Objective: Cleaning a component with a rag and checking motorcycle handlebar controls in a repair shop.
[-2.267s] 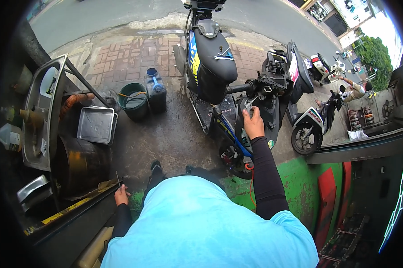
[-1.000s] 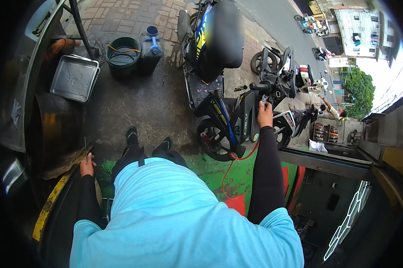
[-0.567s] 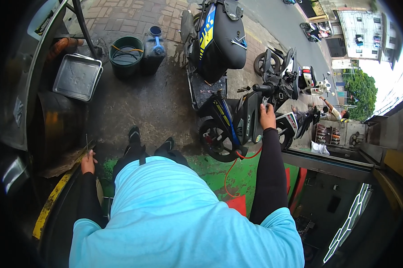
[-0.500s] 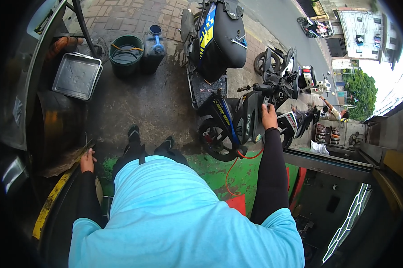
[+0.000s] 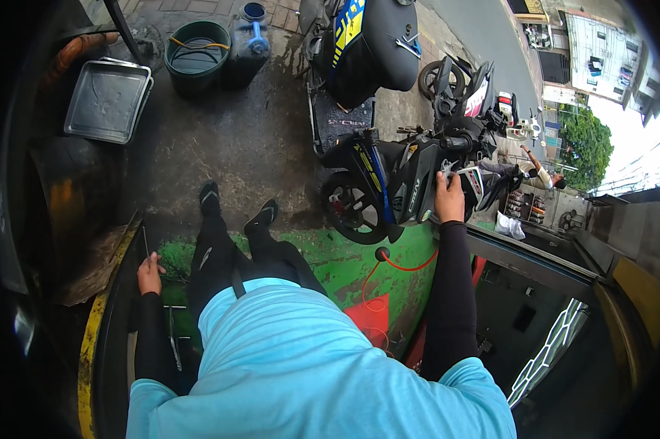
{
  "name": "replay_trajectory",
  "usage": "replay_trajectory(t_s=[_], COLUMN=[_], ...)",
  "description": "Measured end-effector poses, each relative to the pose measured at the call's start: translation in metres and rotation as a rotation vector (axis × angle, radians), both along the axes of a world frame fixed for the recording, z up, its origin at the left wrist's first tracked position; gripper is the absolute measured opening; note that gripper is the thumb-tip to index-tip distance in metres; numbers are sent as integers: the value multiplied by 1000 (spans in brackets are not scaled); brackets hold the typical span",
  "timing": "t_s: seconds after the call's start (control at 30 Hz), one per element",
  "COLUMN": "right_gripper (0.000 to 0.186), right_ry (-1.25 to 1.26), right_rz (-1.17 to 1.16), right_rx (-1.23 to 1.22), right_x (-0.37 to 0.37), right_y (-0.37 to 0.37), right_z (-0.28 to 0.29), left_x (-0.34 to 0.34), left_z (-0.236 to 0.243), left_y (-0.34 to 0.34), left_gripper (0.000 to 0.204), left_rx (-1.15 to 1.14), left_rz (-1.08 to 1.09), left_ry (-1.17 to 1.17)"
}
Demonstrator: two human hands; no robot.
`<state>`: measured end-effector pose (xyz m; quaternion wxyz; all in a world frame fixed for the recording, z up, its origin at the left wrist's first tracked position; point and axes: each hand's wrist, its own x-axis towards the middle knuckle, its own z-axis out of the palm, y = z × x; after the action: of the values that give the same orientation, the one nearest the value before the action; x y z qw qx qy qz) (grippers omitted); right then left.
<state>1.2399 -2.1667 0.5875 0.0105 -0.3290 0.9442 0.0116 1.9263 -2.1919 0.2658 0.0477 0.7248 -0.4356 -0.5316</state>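
My left hand (image 5: 149, 275), low on the left, is closed around a thin metal rod (image 5: 145, 240) that sticks up past the fingers; any handle is hidden in the grip. At the front of a black scooter (image 5: 412, 183) with blue and yellow striping, my right hand (image 5: 449, 197) has its fingers curled at the upper edge of the front panel. A small pale metallic piece shows at the fingertips, too small to name. Close above the right hand is the dark handlebar grip (image 5: 458, 143). Metal hand tools (image 5: 409, 45) lie on the scooter's seat.
A green bucket (image 5: 197, 79) with a hose and a blue-topped dark jug (image 5: 249, 55) stand ahead. Left are metal trays (image 5: 110, 101) and a yellow-edged frame (image 5: 96, 344). A red hose (image 5: 410, 268) lies near the front wheel. More motorcycles and a person (image 5: 540, 174) are at the right.
The whole view has shifted, and more of my legs shows. My right hand stays at the scooter's front panel, my left still holds the rod.
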Motion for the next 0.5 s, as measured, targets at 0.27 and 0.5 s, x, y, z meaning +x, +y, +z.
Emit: replay_trajectory(t_s=[0.27,0.5], right_gripper=[48,47], right_ry=[111,139], right_rz=[0,5], right_rx=[21,31], right_x=[-16,-14], right_y=[-2,-4], right_z=[-9,-10], left_x=[9,-3], left_z=[-18,-7], left_y=[21,-13], left_gripper=[57,56], left_rx=[56,29], left_rz=[-45,7], left_ry=[0,12])
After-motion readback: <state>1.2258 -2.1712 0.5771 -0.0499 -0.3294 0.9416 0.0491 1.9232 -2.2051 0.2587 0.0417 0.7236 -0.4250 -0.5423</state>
